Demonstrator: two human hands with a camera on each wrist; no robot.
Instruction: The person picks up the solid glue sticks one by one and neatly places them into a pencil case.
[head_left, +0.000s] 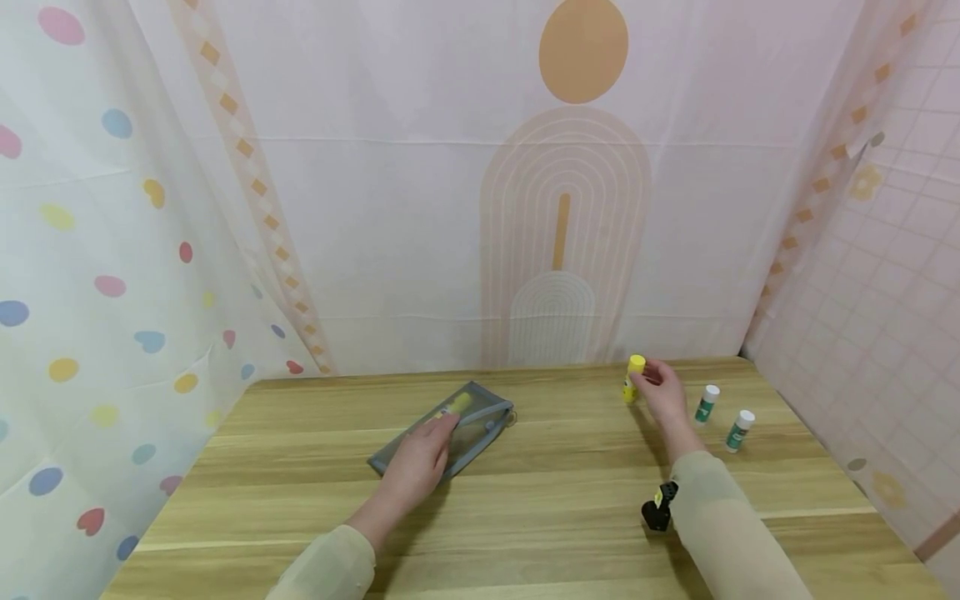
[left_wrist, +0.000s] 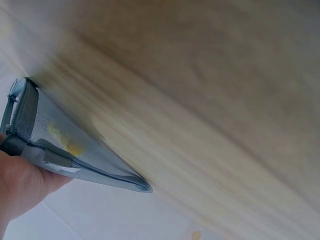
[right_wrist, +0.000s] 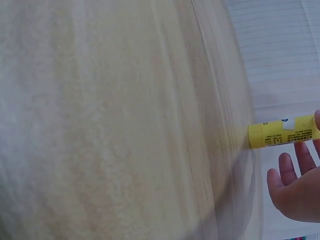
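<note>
My left hand [head_left: 418, 457] grips the near edge of a grey mesh zip pouch [head_left: 480, 446] lying on the table. Through the mesh shows a yellow glue stick [head_left: 459, 403], seen as a yellow blur in the left wrist view. Near the table's back edge, my right hand [head_left: 663, 393] holds another yellow glue stick [head_left: 630, 390] upright between thumb and fingers. Its base stands at or just above the wood in the right wrist view; I cannot tell which. Part of the left hand [left_wrist: 22, 182] is cut off by that frame's edge.
Two green glue sticks with white caps stand to the right of my right hand, one farther back [head_left: 707, 404] and one nearer [head_left: 739, 431]. The wooden table [head_left: 555, 500] ends at a patterned curtain [head_left: 405, 250] behind and at both sides.
</note>
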